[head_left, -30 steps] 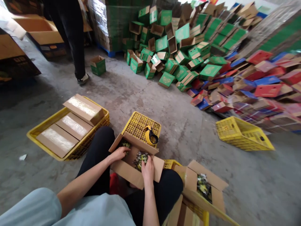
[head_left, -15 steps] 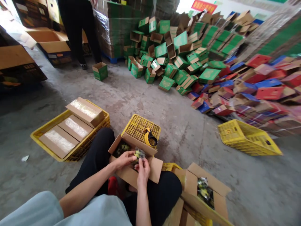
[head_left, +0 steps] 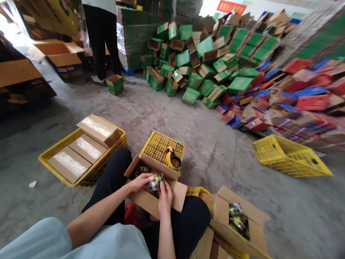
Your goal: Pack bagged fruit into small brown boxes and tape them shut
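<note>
Both my left hand [head_left: 142, 182] and my right hand [head_left: 165, 196] are closed around a small clear plastic packet [head_left: 155, 182] with yellow-green and dark contents. They hold it just over an open cardboard box [head_left: 145, 203] on my lap. More dark and greenish packets [head_left: 140, 169] lie inside that box, partly hidden by my left hand. A yellow tape dispenser [head_left: 172, 158] rests on an upturned yellow crate [head_left: 153, 145] right behind the box. To my right, another open carton [head_left: 223, 207] holds several similar packets [head_left: 238, 219].
At left, a yellow crate [head_left: 88, 178] carries taped cardboard boxes [head_left: 87, 146]. Another yellow crate [head_left: 291, 158] stands at right. Piles of green boxes [head_left: 190, 95] and red and blue boxes [head_left: 312, 102] fill the back. A person [head_left: 101, 39] stands near a small green box [head_left: 115, 85].
The packet has been turned and lowered slightly between my hands. In the background the person has shifted right, and a large yellowish sheet or bag has come into view at upper left.
</note>
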A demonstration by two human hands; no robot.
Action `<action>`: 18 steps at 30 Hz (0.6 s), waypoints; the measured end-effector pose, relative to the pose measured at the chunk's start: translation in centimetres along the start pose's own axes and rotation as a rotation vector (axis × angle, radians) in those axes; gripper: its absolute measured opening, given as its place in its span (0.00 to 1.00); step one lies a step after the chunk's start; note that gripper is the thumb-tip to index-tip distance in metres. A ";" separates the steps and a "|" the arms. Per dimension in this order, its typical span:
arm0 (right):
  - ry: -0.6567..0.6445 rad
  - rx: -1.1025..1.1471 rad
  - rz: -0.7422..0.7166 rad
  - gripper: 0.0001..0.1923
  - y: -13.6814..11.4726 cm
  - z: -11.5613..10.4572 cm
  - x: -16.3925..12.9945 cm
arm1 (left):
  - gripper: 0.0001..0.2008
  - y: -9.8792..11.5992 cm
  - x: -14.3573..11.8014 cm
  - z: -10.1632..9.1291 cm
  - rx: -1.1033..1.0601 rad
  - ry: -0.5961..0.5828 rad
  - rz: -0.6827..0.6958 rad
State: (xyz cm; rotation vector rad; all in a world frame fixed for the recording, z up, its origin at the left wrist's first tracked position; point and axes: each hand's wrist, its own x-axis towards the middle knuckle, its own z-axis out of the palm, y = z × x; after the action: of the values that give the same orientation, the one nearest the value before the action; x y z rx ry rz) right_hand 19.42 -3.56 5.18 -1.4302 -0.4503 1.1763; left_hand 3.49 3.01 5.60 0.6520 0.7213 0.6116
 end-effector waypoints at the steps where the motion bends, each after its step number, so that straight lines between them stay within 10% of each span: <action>1: -0.010 0.021 0.008 0.34 0.1 -0.1 0.0 | 0.33 0.0 0.0 0.0 0.005 0.000 0.001; 18: 0.055 0.172 -0.029 0.31 1.2 -0.9 0.2 | 0.34 0.0 -0.1 0.1 -0.120 0.025 0.072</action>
State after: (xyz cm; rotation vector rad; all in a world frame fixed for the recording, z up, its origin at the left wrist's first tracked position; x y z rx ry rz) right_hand 19.82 -4.16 3.89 -1.3001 -0.3233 1.1221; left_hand 3.47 2.86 5.66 0.5618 0.6818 0.7246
